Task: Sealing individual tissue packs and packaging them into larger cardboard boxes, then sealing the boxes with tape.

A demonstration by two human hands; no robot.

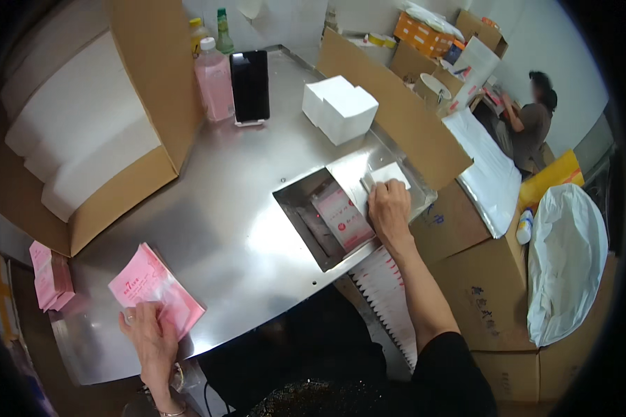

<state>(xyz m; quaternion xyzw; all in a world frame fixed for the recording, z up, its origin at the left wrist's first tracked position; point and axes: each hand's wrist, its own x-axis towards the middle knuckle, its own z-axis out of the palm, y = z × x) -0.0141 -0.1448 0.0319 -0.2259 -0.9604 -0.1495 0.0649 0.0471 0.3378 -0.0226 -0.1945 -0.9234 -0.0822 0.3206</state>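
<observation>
Steel counter [243, 229]: your right hand [389, 208] presses flat on a white packet [389, 174] beside the slot [327, 219]; left hand [149, 340] fingers spread on pink packets [156, 288]. Feed packets squarely.

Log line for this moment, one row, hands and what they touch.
left hand: flat on pink packets | right hand: on white piece by slot | surface: steel table

A pink bottle [214, 83] and dark phone [250, 85] stand beside white boxes [339, 108]; a white bag [567, 260] leans against cartons [490, 278]
</observation>
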